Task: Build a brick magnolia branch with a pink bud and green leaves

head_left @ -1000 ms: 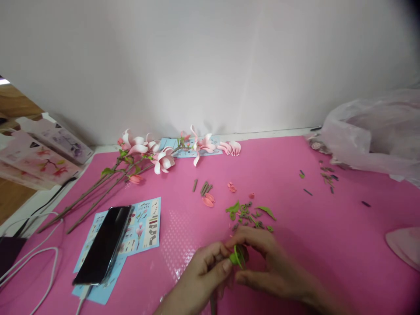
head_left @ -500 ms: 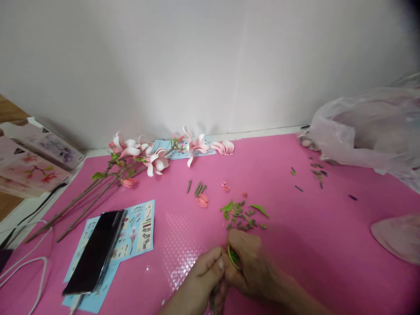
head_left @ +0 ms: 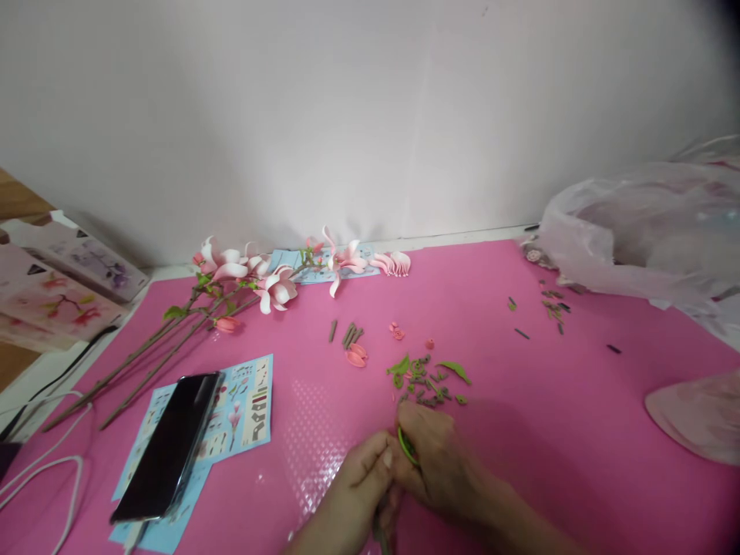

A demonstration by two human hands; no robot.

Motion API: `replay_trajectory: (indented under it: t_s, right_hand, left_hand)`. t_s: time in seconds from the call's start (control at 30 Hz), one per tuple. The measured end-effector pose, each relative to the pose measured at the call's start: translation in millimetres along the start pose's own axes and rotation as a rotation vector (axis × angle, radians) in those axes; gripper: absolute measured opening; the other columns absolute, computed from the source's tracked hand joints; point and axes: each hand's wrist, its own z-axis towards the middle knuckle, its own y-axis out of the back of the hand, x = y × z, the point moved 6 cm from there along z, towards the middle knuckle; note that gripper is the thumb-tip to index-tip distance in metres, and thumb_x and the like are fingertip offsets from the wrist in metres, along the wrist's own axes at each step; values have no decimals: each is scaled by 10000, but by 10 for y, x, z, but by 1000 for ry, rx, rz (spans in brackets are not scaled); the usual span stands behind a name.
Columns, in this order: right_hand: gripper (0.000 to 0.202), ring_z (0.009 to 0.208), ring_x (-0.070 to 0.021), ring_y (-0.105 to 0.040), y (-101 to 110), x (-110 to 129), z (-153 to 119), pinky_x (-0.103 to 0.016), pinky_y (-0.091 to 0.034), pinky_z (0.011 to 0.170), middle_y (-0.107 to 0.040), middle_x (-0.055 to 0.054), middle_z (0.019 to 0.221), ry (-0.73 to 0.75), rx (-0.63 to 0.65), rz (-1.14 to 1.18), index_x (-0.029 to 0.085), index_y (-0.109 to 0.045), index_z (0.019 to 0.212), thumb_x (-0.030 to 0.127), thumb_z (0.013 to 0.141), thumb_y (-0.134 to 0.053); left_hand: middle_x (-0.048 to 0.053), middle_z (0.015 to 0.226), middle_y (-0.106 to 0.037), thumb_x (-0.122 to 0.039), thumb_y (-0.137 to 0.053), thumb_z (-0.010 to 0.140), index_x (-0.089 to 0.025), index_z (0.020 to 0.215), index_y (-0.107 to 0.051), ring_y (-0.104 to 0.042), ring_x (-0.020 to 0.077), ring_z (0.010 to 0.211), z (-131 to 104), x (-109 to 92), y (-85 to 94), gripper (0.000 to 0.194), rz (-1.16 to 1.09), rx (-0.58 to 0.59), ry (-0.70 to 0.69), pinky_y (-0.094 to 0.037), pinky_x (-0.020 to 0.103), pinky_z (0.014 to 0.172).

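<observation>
My left hand (head_left: 359, 479) is closed around a thin brown toy stem (head_left: 381, 530), whose lower end sticks out beneath the fingers. Pressed against it, my right hand (head_left: 435, 456) pinches a curved green leaf piece (head_left: 407, 447). The fingers hide where leaf and stem come together, so I cannot tell if they are joined. Just beyond the hands lies a loose pile of small green and brown pieces (head_left: 428, 380), with a single green leaf (head_left: 455, 371) at its right. Coral petals (head_left: 357, 355) and short brown rods (head_left: 350, 334) rest farther to the left.
Artificial magnolia branches (head_left: 144, 356) stretch across the left side. A black phone (head_left: 167, 445) lies on blue instruction sheets (head_left: 254, 401). Pale petals (head_left: 393, 264) are lined up at the back. A plastic bag (head_left: 624, 231) and scattered small pieces (head_left: 553, 308) are at the right; boxes (head_left: 63, 301) stand far left.
Both hands have shifted very slightly left and stay pressed together, with the stem and green leaf still in them. The camera view has moved a little. Objects on the table look unchanged.
</observation>
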Motion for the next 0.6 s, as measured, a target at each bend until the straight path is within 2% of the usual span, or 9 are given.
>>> replay_trajectory:
  t_s: [0.13,0.23,0.37,0.6]
  right_hand:
    - [147,549,-126,-417,100,-9,36,-249,-313,518,-455,18,631,-10,65,167,203,-413,696,233,834,-451]
    - [96,683,-146,-503,218,-45,47,-262,-401,624,-535,-9,742,-14,89,370,180,-535,854,263,863,-489]
    - [182,808,-155,-562,333,-117,48,-288,-440,753,-606,-17,838,-21,69,475,199,-592,1035,211,858,-549]
    - [118,746,-143,-579,306,-146,75,-271,-454,708,-618,-14,776,-32,104,512,195,-635,962,238,861,-592]
  left_hand:
    - [-52,491,-435,-482,-539,813,-171,692,-489,-358,82,417,5,-38,30,338,-68,9,2,-242,222,428]
    - [-42,518,-462,-424,-566,809,-159,726,-518,-387,85,439,17,-63,64,282,-76,13,1,-263,218,449]
    - [-25,539,-501,-431,-557,822,-153,730,-537,-441,92,446,28,-74,103,294,3,30,-3,-301,215,454]
    - [-4,515,-539,-470,-548,819,-129,721,-564,-478,102,439,29,-36,150,355,105,-13,-17,-324,212,443]
